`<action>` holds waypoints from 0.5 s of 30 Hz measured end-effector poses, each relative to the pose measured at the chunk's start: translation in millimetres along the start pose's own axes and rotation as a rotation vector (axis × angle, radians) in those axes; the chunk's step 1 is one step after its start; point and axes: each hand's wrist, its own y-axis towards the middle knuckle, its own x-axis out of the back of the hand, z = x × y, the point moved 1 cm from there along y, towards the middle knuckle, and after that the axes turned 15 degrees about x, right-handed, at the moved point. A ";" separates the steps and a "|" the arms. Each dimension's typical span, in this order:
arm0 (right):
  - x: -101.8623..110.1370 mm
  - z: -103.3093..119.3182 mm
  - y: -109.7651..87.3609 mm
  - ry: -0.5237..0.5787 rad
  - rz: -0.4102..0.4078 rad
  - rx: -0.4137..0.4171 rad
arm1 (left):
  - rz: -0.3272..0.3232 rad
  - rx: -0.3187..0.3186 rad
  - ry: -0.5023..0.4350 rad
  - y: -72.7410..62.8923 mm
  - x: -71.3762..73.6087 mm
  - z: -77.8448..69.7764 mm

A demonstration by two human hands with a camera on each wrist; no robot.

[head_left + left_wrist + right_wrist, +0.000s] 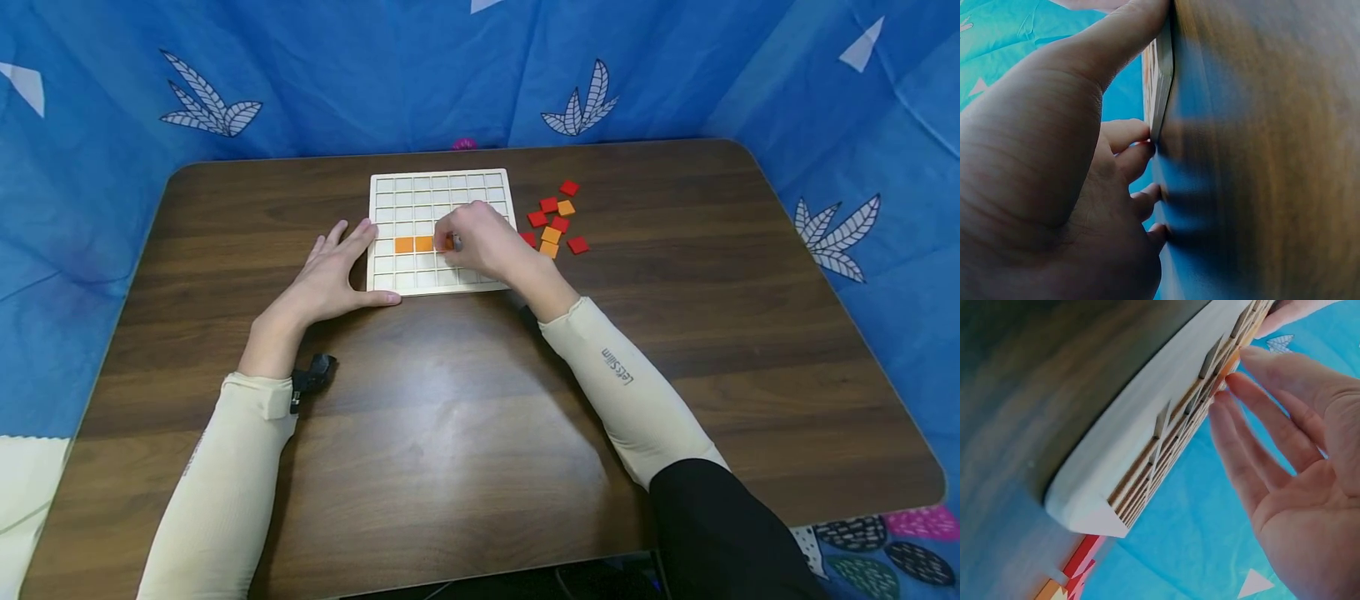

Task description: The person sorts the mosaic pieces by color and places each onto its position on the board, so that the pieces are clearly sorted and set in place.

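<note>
A pale grid board (405, 200) lies near the far side of the table, with an orange tile (404, 245) and another orange tile (423, 243) side by side in one of its rows. My left hand (330, 271) is spread at the board's left side, index fingertip on the left edge and thumb along the near left corner. Over the middle of the grid, my right hand (483, 242) pinches an orange tile, its fingertips down at the cells just right of the two tiles. The fingers mostly hide this tile. In the right wrist view the thumb and fingertips meet close over the board's surface.
Loose red tiles (569, 188) and orange tiles (550, 235) lie scattered on the brown table (420, 433) to the right of the board. A blue patterned cloth (450, 75) hangs behind the table and at its sides.
</note>
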 end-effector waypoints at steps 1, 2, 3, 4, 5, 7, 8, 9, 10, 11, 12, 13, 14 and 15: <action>0.1 0.5 0.2 0.004 -0.003 -0.002 | 0.001 0.003 -0.001 -0.5 0.0 0.7; 0.8 0.8 0.2 0.008 -0.007 -0.006 | 0.003 0.005 -0.004 -1.0 0.1 1.0; 1.8 0.9 0.0 0.011 -0.008 -0.015 | 0.004 0.006 -0.006 -1.3 -0.2 1.3; 3.0 0.7 -0.6 0.014 -0.014 -0.023 | 0.004 0.006 -0.008 -1.6 -0.6 1.7; 4.4 0.1 -1.4 0.011 -0.019 -0.034 | 0.005 0.006 -0.009 -1.6 -1.0 2.0; 8.1 -2.7 -4.6 0.015 -0.028 -0.053 | 0.008 0.006 -0.009 -1.3 -2.0 2.1; 10.3 -4.7 -7.0 0.019 -0.029 -0.067 | 0.010 0.005 -0.009 -1.0 -2.3 2.2; 12.7 -7.0 -9.8 0.021 -0.031 -0.083 | 0.009 0.003 -0.007 -0.4 -2.7 2.4; 15.0 -9.9 -12.9 0.022 -0.041 -0.091 | 0.007 0.001 -0.006 0.0 -2.5 2.3; 17.6 -13.2 -16.4 0.020 -0.046 -0.106 | 0.004 0.000 -0.005 0.3 -2.3 2.1; 20.6 -16.6 -20.2 0.021 -0.051 -0.121 | 0.002 -0.002 -0.004 0.7 -2.0 1.8; 23.5 -20.2 -24.4 0.018 -0.054 -0.140 | -0.001 -0.003 -0.003 1.2 -1.8 1.7; 26.2 -24.3 -28.7 0.015 -0.059 -0.158 | -0.001 -0.005 -0.003 1.6 -1.8 1.4; 28.6 -28.4 -33.2 0.016 -0.067 -0.175 | -0.001 -0.006 -0.002 2.1 -2.0 1.3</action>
